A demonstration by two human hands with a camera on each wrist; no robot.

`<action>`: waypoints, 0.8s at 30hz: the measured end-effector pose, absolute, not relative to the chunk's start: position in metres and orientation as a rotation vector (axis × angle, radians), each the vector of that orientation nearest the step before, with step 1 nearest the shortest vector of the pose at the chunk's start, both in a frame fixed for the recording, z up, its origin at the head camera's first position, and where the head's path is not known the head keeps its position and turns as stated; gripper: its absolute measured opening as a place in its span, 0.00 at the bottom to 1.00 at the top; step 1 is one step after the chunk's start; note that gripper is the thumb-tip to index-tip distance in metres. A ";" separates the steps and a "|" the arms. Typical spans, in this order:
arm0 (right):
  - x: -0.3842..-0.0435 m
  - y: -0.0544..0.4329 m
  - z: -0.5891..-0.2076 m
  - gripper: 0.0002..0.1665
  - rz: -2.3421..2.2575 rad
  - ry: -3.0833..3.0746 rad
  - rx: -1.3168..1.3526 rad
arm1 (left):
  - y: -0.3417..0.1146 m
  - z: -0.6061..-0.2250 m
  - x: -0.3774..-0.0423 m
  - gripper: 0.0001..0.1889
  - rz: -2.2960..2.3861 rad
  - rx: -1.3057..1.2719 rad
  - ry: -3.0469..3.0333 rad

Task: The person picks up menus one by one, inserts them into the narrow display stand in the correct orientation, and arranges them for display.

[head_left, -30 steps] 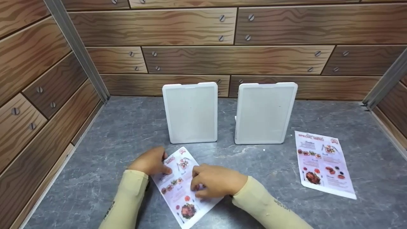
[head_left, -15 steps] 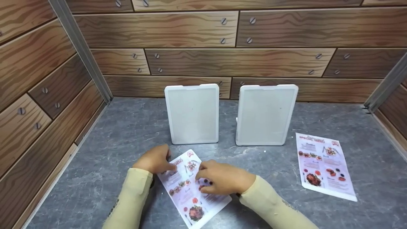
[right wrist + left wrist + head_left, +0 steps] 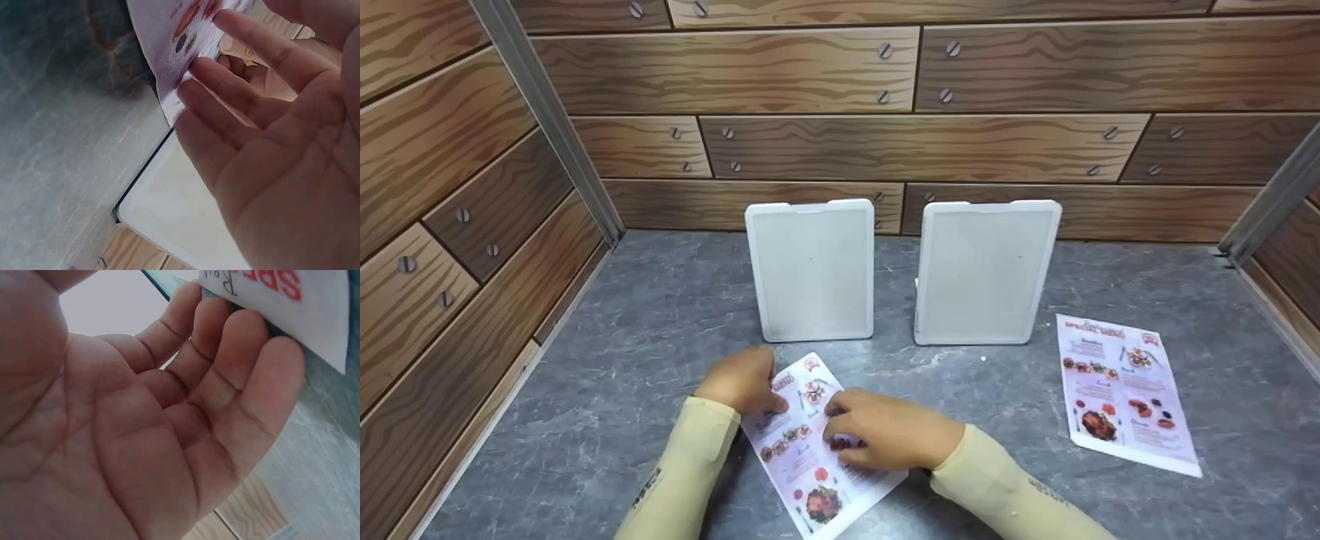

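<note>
A printed menu sheet point(image 3: 810, 469) lies slanted on the grey table between the two hands. My left hand point(image 3: 739, 382) is at its upper left edge, thumb over the print. In the left wrist view the loosely bent fingers point(image 3: 247, 349) sit right at the paper's edge. My right hand point(image 3: 892, 431) rests on the right side of the sheet, covering part of the print. Seen from the right wrist, its spread fingertips point(image 3: 197, 67) touch the printed face near the margin. Neither hand curls round the paper.
Two white upright display stands point(image 3: 814, 274) point(image 3: 986, 274) with blank fronts stand behind the hands, side by side. A second menu sheet point(image 3: 1129, 394) lies flat at the right. Wood-patterned walls point(image 3: 810, 71) enclose the grey table point(image 3: 622, 360) at the back and sides.
The menu sheet has slid slightly to the right, and both hands have shifted right with it. The two stands and the other sheet have stayed in place.
</note>
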State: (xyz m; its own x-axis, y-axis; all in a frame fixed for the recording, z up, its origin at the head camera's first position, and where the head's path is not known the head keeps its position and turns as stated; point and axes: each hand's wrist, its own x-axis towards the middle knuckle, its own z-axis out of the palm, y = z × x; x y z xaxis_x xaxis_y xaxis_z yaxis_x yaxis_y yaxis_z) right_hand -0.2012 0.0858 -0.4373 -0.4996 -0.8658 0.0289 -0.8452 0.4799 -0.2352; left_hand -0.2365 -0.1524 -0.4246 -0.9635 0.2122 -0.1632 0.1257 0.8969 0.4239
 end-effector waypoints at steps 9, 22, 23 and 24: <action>-0.204 0.090 -0.432 0.09 -0.375 2.564 -1.464 | -0.146 -0.426 -0.237 0.20 0.653 0.272 2.806; -0.215 0.108 -0.426 0.06 -0.412 2.580 -1.332 | -0.135 -0.423 -0.231 0.24 0.581 0.265 2.808; -0.216 0.109 -0.426 0.06 -0.408 2.585 -1.340 | -0.134 -0.423 -0.230 0.24 0.575 0.270 2.812; -0.216 0.109 -0.427 0.06 -0.398 2.588 -1.350 | -0.133 -0.422 -0.229 0.24 0.565 0.282 2.821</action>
State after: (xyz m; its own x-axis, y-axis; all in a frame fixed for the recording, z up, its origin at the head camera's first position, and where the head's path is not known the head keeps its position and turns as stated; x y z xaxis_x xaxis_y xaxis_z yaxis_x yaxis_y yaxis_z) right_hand -0.2163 0.1090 -0.4267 -0.5649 -0.8237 -0.0487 -0.7710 0.5480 -0.3244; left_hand -0.2294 -0.1330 -0.4222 -0.9499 0.2361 -0.2047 0.1389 0.9059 0.4000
